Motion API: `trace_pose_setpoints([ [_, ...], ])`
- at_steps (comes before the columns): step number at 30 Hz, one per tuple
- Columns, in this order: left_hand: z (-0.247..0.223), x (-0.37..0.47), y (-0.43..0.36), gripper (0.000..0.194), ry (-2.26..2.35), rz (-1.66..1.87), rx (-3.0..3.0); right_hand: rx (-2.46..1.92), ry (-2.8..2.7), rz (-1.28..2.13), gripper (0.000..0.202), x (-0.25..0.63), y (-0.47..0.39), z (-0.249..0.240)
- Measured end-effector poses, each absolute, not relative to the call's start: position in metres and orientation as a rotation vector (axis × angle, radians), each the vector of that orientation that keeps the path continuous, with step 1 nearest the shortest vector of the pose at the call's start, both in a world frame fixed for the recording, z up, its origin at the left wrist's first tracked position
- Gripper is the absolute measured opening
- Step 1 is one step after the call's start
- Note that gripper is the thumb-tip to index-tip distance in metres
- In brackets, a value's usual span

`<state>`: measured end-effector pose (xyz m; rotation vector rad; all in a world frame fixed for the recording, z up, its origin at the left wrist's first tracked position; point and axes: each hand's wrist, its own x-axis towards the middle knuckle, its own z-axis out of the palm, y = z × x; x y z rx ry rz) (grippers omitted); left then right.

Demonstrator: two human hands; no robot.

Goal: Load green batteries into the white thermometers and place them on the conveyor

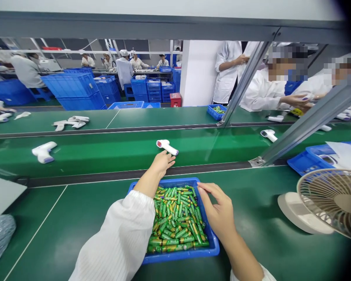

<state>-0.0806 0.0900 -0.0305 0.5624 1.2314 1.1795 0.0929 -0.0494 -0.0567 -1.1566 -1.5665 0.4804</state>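
My left hand [163, 162] reaches over the far edge of a blue tray, its fingers apart, just below a white handheld device [167, 147] with a red screen that lies on the green belt [128, 150]. Whether the fingertips touch the device is hard to tell. The blue tray [181, 256] holds several green and gold batteries [178, 214]. At the tray's right rim is my right hand [218, 207], thumb and index finger brought close together at the tips; anything between them is too small to make out.
Other white devices lie on the belt at the left [44, 152] and right [269, 135]. A beige fan [339, 199] stands at the right by a slanted metal post [307, 125]. A plastic-wrapped bundle [0, 238] sits at the left edge. People in white coats work beyond.
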Motion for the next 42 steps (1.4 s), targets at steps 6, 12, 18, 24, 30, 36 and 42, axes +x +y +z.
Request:
trace_pose_setpoints([
  [6,-0.045,-0.09,0.097,0.042,1.373,1.308,0.519,-1.109,-2.056,0.169,0.015,0.089,-0.053,-0.047],
  [12,-0.043,-0.094,0.095,0.027,1.408,1.333,0.526,-1.405,-2.582,0.269,0.017,0.036,-0.052,-0.031],
  [18,-0.044,-0.091,0.095,0.021,1.402,1.347,0.553,-1.348,-2.59,0.482,0.028,0.028,-0.049,-0.037],
  [24,-0.044,-0.09,0.094,0.018,1.406,1.342,0.597,-1.286,-2.53,0.593,0.01,0.038,-0.05,-0.039],
  [30,-0.042,-0.09,0.09,0.015,1.391,1.345,0.632,-1.325,-2.311,0.706,0.008,0.041,-0.048,-0.035],
  [36,-0.04,-0.089,0.091,0.01,1.387,1.368,0.651,-1.187,-2.209,0.699,0.014,0.042,-0.046,-0.045],
  [42,-0.041,-0.093,0.094,0.008,1.392,1.453,0.608,-1.044,-2.095,0.657,0.034,0.051,-0.038,-0.06],
])
